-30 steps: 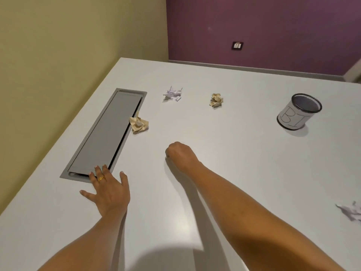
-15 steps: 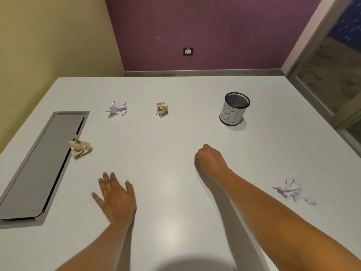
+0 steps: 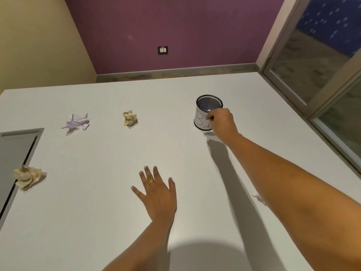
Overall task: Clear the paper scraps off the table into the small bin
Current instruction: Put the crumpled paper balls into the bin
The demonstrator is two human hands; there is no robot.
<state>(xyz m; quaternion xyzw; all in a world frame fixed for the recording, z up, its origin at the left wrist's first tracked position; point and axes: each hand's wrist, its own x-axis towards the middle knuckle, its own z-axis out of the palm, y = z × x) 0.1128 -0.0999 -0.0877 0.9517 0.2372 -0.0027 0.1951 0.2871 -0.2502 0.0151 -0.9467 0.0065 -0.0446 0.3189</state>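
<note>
The small black mesh bin [image 3: 200, 118], wrapped in a white label, stands upright at the far right of the white table [image 3: 101, 212]. My right hand [image 3: 222, 121] is at its near rim, fingers curled, with a pale bit of paper at the fingertips. My left hand [image 3: 156, 192] rests flat on the table, fingers spread. A lilac-white scrap [image 3: 77, 122] and a beige scrap [image 3: 130, 118] lie at the far left of the bin. Another beige scrap [image 3: 28, 176] lies at the near left. A white scrap [image 3: 259, 198] peeks out from behind my right forearm.
A grey cable-tray lid [image 3: 13, 153] is set into the table at the left edge, beside the near beige scrap. A glass door frame [image 3: 312, 85] runs along the table's right side. Purple and yellow walls stand behind.
My right hand, a fist, has lifted off the table and reached forward and right to the bin's rim. The view has swung right. My left hand stays flat.
</note>
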